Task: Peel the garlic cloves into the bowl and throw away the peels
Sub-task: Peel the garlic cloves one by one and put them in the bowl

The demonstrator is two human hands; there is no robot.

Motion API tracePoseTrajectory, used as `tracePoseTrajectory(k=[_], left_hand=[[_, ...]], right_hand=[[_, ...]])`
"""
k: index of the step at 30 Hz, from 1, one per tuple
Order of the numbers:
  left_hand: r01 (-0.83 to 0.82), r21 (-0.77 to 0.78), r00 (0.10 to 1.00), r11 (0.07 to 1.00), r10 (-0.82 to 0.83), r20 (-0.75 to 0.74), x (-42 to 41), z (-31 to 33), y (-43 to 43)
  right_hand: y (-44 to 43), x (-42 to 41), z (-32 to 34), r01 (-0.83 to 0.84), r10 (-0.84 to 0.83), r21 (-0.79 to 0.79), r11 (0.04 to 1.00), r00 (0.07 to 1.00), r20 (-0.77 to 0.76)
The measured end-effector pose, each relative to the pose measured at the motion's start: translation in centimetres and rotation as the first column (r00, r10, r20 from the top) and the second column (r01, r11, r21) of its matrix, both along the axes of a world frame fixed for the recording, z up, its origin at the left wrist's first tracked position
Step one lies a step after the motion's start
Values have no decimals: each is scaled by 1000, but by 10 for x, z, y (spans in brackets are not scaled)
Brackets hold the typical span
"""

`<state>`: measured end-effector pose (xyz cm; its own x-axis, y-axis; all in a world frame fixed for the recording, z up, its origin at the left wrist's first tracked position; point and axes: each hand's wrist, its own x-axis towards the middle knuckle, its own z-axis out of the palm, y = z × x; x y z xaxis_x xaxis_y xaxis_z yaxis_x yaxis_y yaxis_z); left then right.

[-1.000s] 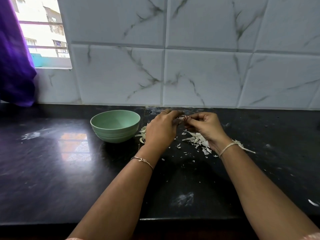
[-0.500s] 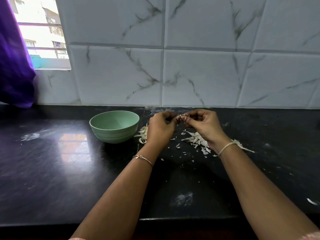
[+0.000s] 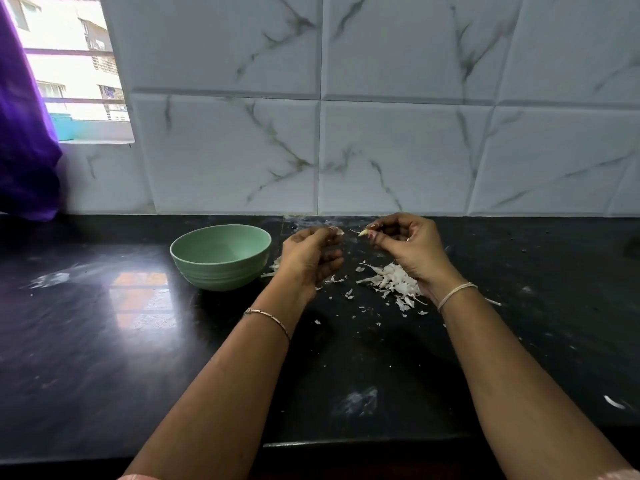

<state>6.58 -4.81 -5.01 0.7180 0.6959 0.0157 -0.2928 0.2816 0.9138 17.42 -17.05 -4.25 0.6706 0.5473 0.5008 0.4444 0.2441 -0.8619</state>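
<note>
**While we pull apart, skin tears free**

Where our fingertips met half a second ago, they now stand apart. Our right hand [image 3: 408, 247] pinches the garlic clove [image 3: 363, 232] between thumb and fingertips, with a thin strand trailing from its tip. Our left hand [image 3: 311, 258] pinches a scrap of peel [image 3: 337, 232]. We judge this clove nearly bare and due for the bowl [image 3: 194, 237], just left of our left hand. The peel pile [image 3: 391, 282] lies on the counter [image 3: 346, 358] beneath our right wrist, not yet thrown away.
</note>
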Motion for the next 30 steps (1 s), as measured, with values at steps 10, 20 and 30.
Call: tracePoseTrajectory(k=[10,20,30], left_hand=[[103,791,914,604,257,-315,30,-24,-5],[102,612,982,785,19,-188,33,-18,-4],[86,480,990,873,-23,-136,28,-17,-3]], right_hand=[[-7,15,3,105,-101,24,994,984,-146],[2,16,-5,165,-168,-114,980,986,-17],[5,9,-9,376,-231,-300,877,877,422]])
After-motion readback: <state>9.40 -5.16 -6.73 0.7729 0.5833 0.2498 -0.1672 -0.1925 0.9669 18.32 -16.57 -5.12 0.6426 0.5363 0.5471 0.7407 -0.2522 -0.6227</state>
